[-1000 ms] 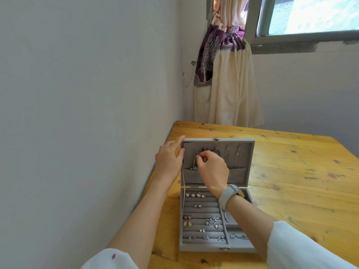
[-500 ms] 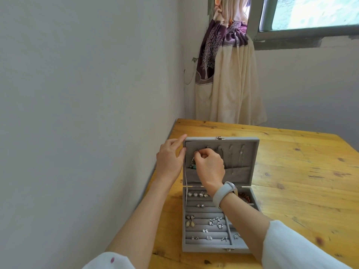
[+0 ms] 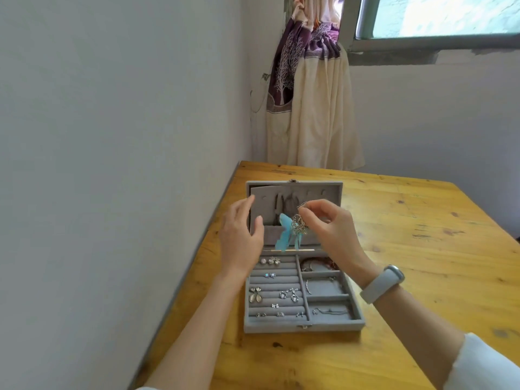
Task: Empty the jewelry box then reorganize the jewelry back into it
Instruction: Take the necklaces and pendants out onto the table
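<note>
A gray jewelry box (image 3: 302, 327) is sitting open on the wooden counter (image 3: 422, 249), close to the wall on the left, with its lid (image 3: 332, 190) standing upright at the far side. The right hand (image 3: 334, 235) is hovering in front of the lid, its thumb and forefinger pinching the top of a dangling earring (image 3: 292, 232) with a blue feather and a cluster of metal loops. The earring is hanging in the air in front of the lid's lower pocket, above the back edge of the tray. The other fingers (image 3: 327, 208) of that hand are curling loosely above the pinch. A pale gray watch (image 3: 382, 284) is wrapping the right wrist.

The left hand (image 3: 242, 237) is hovering at the lid's left edge, fingers spread wide and relaxed, holding nothing; whether the fingertips are touching the lid cannot be told.

Inside the box, small earrings and studs (image 3: 270, 260) are sitting in the padded rows on the left. On the right, three compartments are holding a reddish bracelet (image 3: 318, 263) at the back, a thin bangle (image 3: 320, 285) in the middle, and a fine chain (image 3: 329, 311) at the front.

A cream and purple curtain (image 3: 312, 108) is hanging behind the counter, beside a window (image 3: 439, 18).
</note>
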